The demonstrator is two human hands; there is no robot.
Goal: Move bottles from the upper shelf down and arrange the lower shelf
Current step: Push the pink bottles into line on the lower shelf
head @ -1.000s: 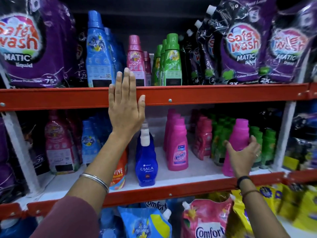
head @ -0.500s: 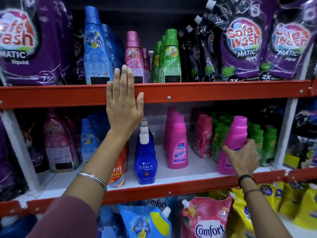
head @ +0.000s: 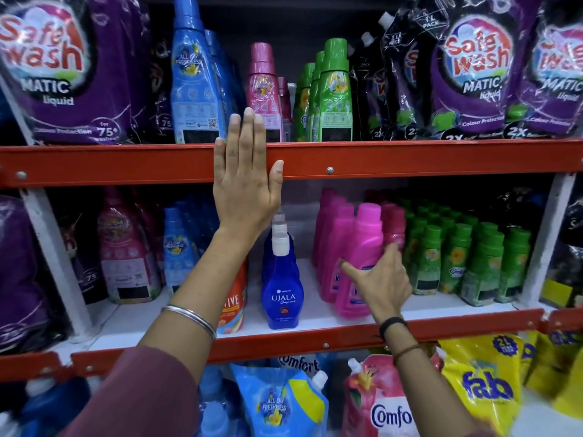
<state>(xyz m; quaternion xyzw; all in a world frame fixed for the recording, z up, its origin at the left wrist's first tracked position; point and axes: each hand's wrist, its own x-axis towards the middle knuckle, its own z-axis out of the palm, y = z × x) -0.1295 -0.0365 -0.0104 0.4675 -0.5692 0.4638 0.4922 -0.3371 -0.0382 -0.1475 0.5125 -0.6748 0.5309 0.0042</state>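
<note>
My left hand (head: 244,184) lies flat and open against the red rail of the upper shelf (head: 410,157), fingertips reaching over its edge. Behind it on that shelf stand tall blue bottles (head: 192,83), a pink bottle (head: 263,83) and green bottles (head: 334,89). My right hand (head: 381,282) grips a bright pink bottle (head: 366,234) standing on the white lower shelf (head: 441,305), at the front of the row of pink bottles (head: 331,234). A blue Ujala bottle (head: 282,288) stands just left of that row.
Small green bottles (head: 457,257) fill the lower shelf to the right. Purple Safe Wash pouches (head: 473,74) flank the upper shelf on both sides. An orange bottle (head: 233,307) sits behind my left forearm. Comfort pouches (head: 378,405) and yellow pouches (head: 485,383) lie below.
My right hand has slid the pink bottle to the left, from beside the green bottles to the front of the pink row. My left hand stays on the rail.
</note>
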